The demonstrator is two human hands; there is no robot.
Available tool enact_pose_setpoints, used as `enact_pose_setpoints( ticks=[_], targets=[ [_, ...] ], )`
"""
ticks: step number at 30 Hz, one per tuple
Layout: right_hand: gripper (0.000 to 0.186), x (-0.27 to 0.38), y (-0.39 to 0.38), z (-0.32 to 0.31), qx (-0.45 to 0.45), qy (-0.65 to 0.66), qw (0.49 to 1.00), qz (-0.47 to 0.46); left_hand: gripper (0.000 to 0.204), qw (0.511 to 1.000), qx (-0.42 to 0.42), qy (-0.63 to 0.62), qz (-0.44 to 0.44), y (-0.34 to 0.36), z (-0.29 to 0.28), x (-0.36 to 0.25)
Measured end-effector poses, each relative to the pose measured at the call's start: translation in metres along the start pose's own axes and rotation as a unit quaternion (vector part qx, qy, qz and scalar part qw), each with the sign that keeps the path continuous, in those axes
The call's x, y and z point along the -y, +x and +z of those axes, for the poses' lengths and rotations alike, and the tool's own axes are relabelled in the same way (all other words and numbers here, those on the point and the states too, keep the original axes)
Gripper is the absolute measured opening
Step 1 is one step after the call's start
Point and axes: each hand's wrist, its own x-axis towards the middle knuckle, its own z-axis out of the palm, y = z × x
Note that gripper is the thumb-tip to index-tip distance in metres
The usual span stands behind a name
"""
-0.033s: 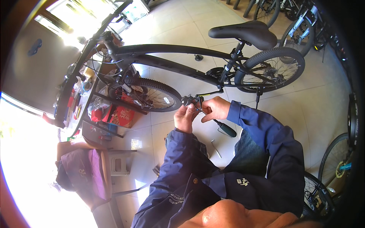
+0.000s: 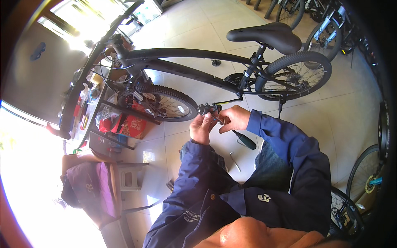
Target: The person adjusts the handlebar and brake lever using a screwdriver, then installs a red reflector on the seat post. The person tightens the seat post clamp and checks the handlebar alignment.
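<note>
Between my hands is a small black pedal-like part [image 2: 209, 109], close to the end of the bike's crank arm [image 2: 228, 101]. My left hand [image 2: 201, 129] pinches it from below with thumb and fingers. Coming from the right, my right hand [image 2: 235, 118] is closed, its fingertips at a thin metal rod [image 2: 218, 120] beside the part. The fingers partly hide both rod and part. Below my right hand is a dark green tool handle [image 2: 247, 140]. An L-shaped metal key [image 2: 235, 162] lies on the floor between my legs.
A black bicycle [image 2: 186, 68] stands across in front of me, front wheel [image 2: 171, 103] at left, kickstand [image 2: 281, 106] at right. At left are a cluttered workbench [image 2: 99, 109], a red box [image 2: 131, 126], a white stool [image 2: 130, 179] and a chair [image 2: 111, 186]. More bikes [image 2: 326, 33] line the right.
</note>
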Motion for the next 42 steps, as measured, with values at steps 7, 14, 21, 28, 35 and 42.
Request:
enact_pose_setpoints(
  ticks=[7,14,21,28,35,42],
  targets=[
    [0.034,-0.001,0.002,0.01,0.03,0.021,0.999,-0.003,0.028,1.0,0.008,0.004,0.011,0.0,0.0,0.001],
    [0.028,0.004,0.001,0.003,0.17,0.181,0.961,0.122,0.028,0.999,-0.004,0.035,-0.005,-0.003,0.004,0.001],
    [0.028,-0.003,0.0,-0.001,0.043,-0.029,0.998,0.044,0.027,1.0,0.005,-0.005,-0.004,-0.001,0.001,0.0],
    [0.026,-0.011,0.008,0.024,-0.002,0.055,0.998,0.003,0.026,0.994,-0.007,-0.111,-0.022,0.003,-0.003,0.005],
    [0.032,0.001,0.015,0.014,-0.049,0.386,0.915,0.107,0.026,0.991,0.025,-0.132,-0.007,0.001,0.001,0.009],
    [0.023,0.004,0.017,0.015,-0.059,0.419,0.901,0.094,0.026,0.989,0.036,-0.146,0.006,0.0,0.002,0.008]
  ],
)
